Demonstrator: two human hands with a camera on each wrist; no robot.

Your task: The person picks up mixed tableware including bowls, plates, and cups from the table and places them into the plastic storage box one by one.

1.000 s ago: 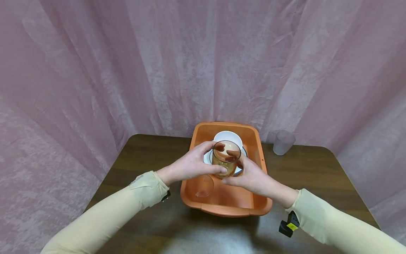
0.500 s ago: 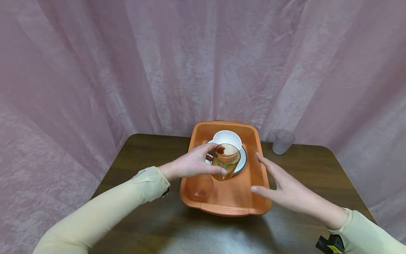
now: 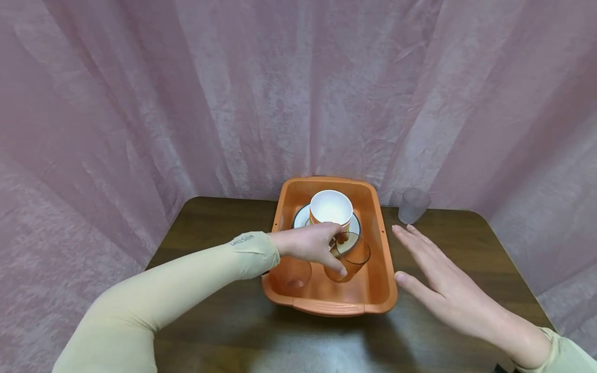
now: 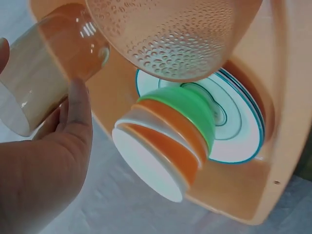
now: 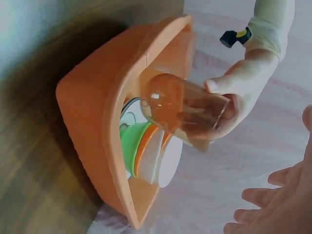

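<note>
My left hand point(image 3: 312, 243) grips an amber-tinted drinking glass point(image 3: 353, 259) by its side, above the orange basin point(image 3: 326, 306). The glass tilts in the right wrist view, where its bottom points into the basin. My right hand point(image 3: 443, 290) is off the glass, fingers extended, beyond the basin's right rim. Inside the basin, a stack of bowls point(image 4: 156, 146) in green, orange and white sits on a blue-rimmed white plate point(image 4: 239, 141). A clear dimpled glass point(image 4: 180, 44) stands in the basin's near left part.
A frosted glass point(image 3: 413, 205) stands on the wooden table point(image 3: 224, 228) at the back right, outside the basin. Pink curtains point(image 3: 242, 103) hang right behind the table's far edge.
My right hand has let go of the amber glass and moved away to the right. My left hand has carried the glass right and toward me, off the bowls, and tilted it.
</note>
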